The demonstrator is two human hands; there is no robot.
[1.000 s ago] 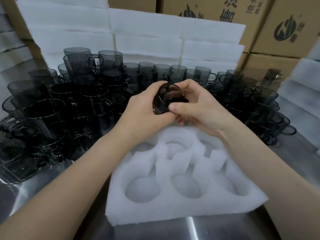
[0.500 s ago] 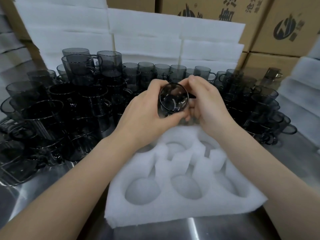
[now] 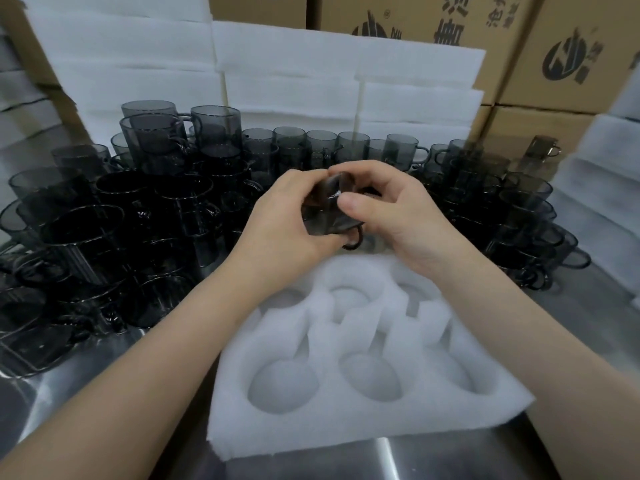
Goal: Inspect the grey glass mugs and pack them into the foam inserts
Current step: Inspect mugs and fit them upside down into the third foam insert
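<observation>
Since half a second ago the grey mug (image 3: pixel 325 216) has turned: its mouth no longer faces the camera, and its handle (image 3: pixel 354 242) points down. The left hand (image 3: pixel 284 220) and right hand (image 3: pixel 401 216) both grasp it above the far edge of the foam insert (image 3: pixel 346 424), in front of many other mugs (image 3: pixel 138 209).

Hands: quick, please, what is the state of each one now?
Left hand: grips the mug.
Right hand: pinches the same mug, thumb on its side.
</observation>
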